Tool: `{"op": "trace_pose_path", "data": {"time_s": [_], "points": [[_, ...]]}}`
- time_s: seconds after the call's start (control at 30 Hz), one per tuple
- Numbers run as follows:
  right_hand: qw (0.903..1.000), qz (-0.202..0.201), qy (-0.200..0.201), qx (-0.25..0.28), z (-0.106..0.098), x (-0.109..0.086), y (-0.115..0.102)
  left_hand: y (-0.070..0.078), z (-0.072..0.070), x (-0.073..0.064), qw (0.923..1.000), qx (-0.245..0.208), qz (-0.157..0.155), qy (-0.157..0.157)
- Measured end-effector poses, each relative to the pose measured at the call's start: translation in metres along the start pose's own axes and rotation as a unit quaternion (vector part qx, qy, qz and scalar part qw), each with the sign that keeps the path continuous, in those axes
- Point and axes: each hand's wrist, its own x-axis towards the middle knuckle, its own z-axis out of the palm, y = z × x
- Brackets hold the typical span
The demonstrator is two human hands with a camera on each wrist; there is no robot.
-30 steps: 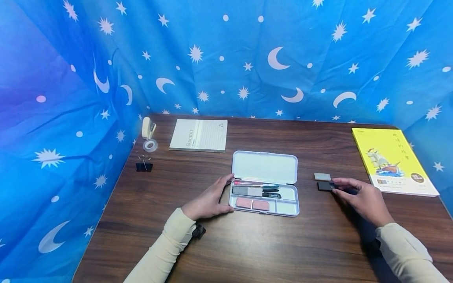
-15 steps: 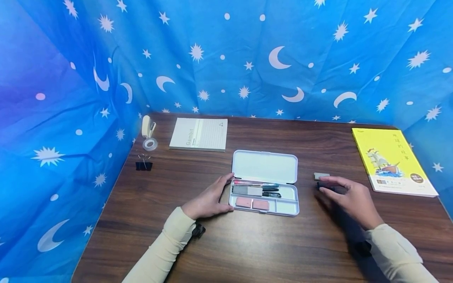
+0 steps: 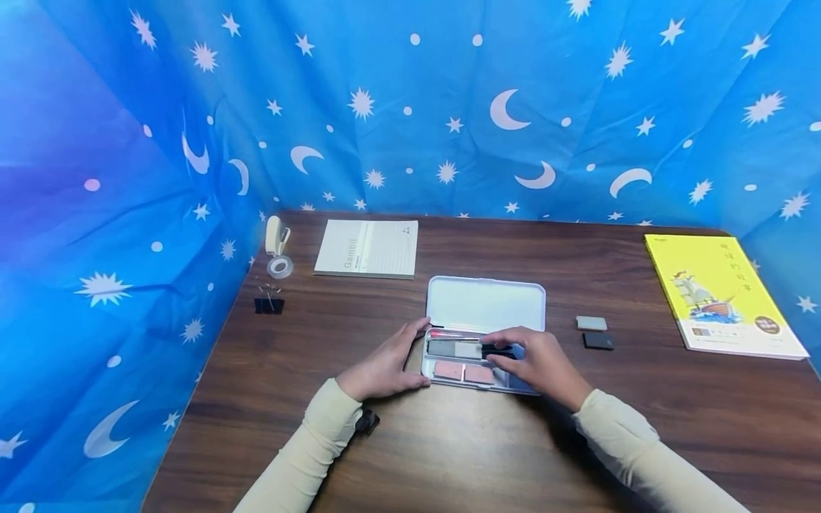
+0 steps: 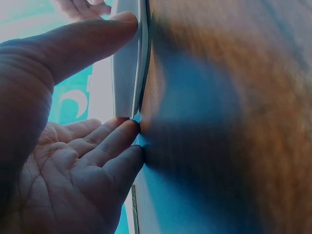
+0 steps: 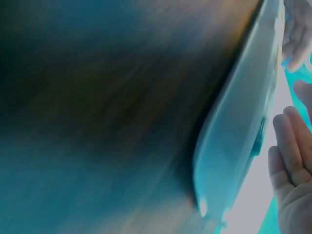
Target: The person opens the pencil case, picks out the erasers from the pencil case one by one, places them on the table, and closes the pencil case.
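Note:
A white pencil case (image 3: 486, 302) lies with its lid raised in the middle of the table. Inside are pens (image 3: 457, 335), a grey-and-white flat piece (image 3: 454, 348) and two pink blocks (image 3: 463, 371). My left hand (image 3: 381, 362) rests against the case's left end, thumb at the front corner; the left wrist view shows its fingers (image 4: 109, 146) nearly straight. Above the case's right part is my right hand (image 3: 541, 360), thumb and forefinger apart on either side of a black pen end (image 3: 499, 351). The right wrist view shows those fingers (image 5: 291, 141) extended, with no grip visible.
To the right lie a pale grey block (image 3: 591, 323), a black block (image 3: 598, 341) and a yellow book (image 3: 708, 285). A notebook (image 3: 367, 248) is behind. At left are a stapler (image 3: 274, 234), tape roll (image 3: 279, 267) and black binder clip (image 3: 269, 306). Curtains enclose the table.
My right hand has left the black block on the table and moved left over the pencil case. The left hand stays at the case's left end; the head view has shifted slightly.

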Motion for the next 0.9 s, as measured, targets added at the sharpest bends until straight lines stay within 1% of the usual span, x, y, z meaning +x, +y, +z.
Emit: {"op": "trace_pose_path", "data": {"time_s": [0.07,0.17,0.3,0.47,0.73,0.9], "points": [[0.9999,-0.003,-0.009,-0.009,0.005,0.004,-0.002,0.0,0.002,0.001,1.0,-0.001,0.0,0.0],[0.9996,0.004,-0.021,-0.019,0.009,0.008,-0.004,0.0,0.003,0.001,1.0,-0.004,-0.001,0.002],[0.999,0.002,-0.031,-0.032,0.011,0.011,-0.005,0.003,0.001,0.0,0.9999,-0.009,-0.005,0.0],[0.9979,-0.006,-0.041,-0.049,0.012,0.014,-0.006,0.003,0.0,-0.001,1.0,-0.009,-0.002,0.001],[0.9976,0.02,-0.059,-0.028,0.009,0.019,-0.007,0.002,0.0,0.0,1.0,-0.006,0.0,0.003],[0.9983,0.02,-0.054,-0.007,0.008,0.018,-0.006,0.002,0.0,0.0,1.0,-0.006,0.0,0.0]]}}
